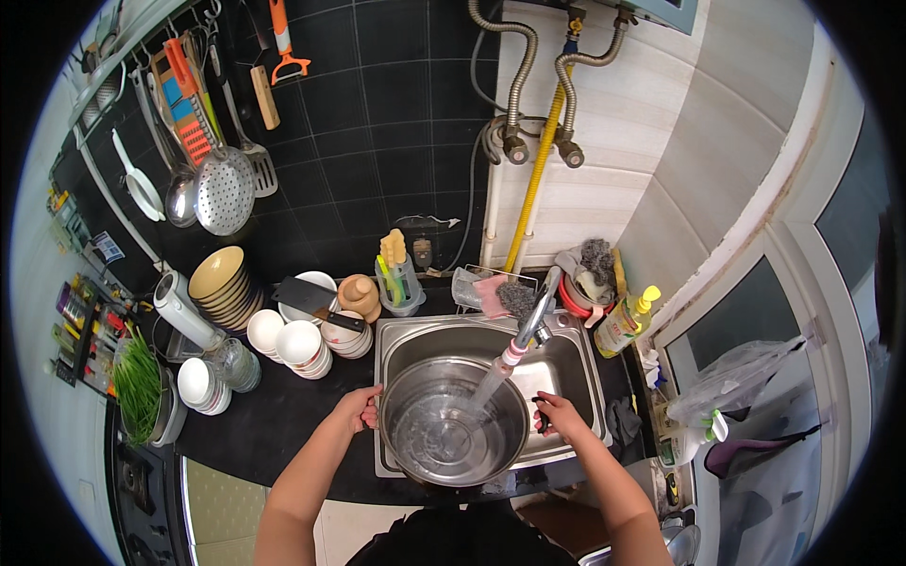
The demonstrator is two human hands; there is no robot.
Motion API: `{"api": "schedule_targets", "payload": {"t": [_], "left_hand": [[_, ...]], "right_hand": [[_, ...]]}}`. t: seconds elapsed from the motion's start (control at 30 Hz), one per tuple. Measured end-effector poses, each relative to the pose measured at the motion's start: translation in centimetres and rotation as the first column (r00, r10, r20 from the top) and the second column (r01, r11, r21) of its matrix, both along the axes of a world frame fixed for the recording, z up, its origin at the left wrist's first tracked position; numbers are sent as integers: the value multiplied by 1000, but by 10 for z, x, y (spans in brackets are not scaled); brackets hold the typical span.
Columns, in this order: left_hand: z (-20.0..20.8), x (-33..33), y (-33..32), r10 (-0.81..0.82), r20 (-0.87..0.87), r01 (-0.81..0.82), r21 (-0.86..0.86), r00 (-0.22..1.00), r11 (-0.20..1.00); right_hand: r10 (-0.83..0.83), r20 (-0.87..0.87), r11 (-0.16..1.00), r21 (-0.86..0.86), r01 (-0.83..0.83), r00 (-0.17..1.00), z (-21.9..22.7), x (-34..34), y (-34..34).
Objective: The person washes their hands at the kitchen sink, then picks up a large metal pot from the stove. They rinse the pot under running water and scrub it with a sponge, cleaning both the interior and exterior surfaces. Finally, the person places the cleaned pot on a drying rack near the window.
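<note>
A steel pot point(401, 401) with water in it sits over the left front part of the sink point(568, 366). My left hand point(358, 410) is closed round the pot's left handle, which the fingers mostly hide. On the opposite side my right hand point(561, 418) grips the black right handle. From the tap point(539, 309) a stream of water point(488, 385) runs through a red-and-clear spout piece into the pot. The water's surface is stirred up. What lies under the pot is hidden.
Stacked white bowls point(299, 343), a cleaver point(316, 302) and a tall stack of yellowish bowls point(222, 283) stand left of the sink. A yellow-capped soap bottle point(623, 323) is at its back right. Green chives point(139, 391) lie far left. Utensils, among them a skimmer point(225, 191), hang above.
</note>
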State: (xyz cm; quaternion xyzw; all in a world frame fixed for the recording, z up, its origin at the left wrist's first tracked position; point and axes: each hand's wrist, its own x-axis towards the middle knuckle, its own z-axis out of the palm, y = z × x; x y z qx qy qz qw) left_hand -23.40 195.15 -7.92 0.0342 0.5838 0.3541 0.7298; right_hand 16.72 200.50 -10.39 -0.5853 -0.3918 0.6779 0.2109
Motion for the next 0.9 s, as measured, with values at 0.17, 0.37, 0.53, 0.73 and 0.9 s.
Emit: {"api": "schedule_targets", "payload": {"t": [0.17,0.37,0.53,0.73,0.9], "left_hand": [[55,29,-28,349,-132,-320,202,928,926],[96,82,-48,489,-227,-344,473,842,811],[85,109,-63,510,-249,-313,551,823,774],[69,120,-84,606,-157,-436,558,780,706],[46,116,-107,526,-307,-237,639,793,732]], "right_hand": [[87,16,995,54,-88,996,-65,-35,35],[-105,-199,988,91,125,974,-120,-86,51],[-126,-228,990,-85,109,965,-141,-101,19],[-170,-560,863,-483,-152,811,-142,-112,-40],[-46,-431,922,-365,-127,901,-160,-104,-24]]}}
